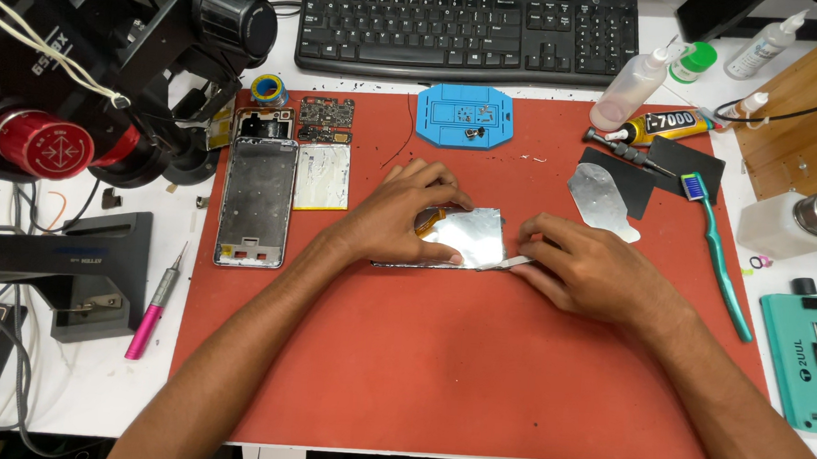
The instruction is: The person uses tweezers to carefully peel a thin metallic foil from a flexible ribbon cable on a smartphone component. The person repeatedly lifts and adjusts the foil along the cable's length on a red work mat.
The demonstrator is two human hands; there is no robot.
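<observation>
Here we are pinning the foil panel mid-mat with left hand fingers spread flat, right hand pinching a thin blade at its edge, which is risking a slip and a crease.

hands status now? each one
Left hand: pressed flat on the silver phone panel, holding it down.
Right hand: pinching a thin flat pry tool at the panel's edge.
</observation>
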